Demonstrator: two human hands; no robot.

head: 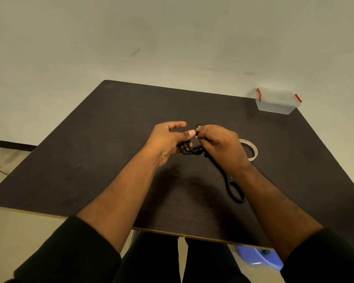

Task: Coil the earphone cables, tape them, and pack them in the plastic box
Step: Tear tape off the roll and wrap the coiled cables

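— Where was the earphone cable (189, 149) seen?

— It was held above the middle of the dark surface (110, 139), bunched into black loops between the two hands. The loops were draped by the left hand (168, 140), whose thumb was stretched toward the other hand while the forefinger was held out straight; how firmly the coil was gripped could not be told, as the palm hid it.

— And the right hand (221, 145)?

— Its grip was pinched on a strand of the cable near an earbud (199, 126), which was seen poking up just beyond the knuckles.

— What else was laid out?

— A roll of clear tape (252, 150) was placed flat just beside the right hand, partly hidden by it. Black-handled scissors (233, 186) were laid under the right forearm. The clear plastic box (277, 102), lid on with red clips, was set at the far right corner, well apart from the hands
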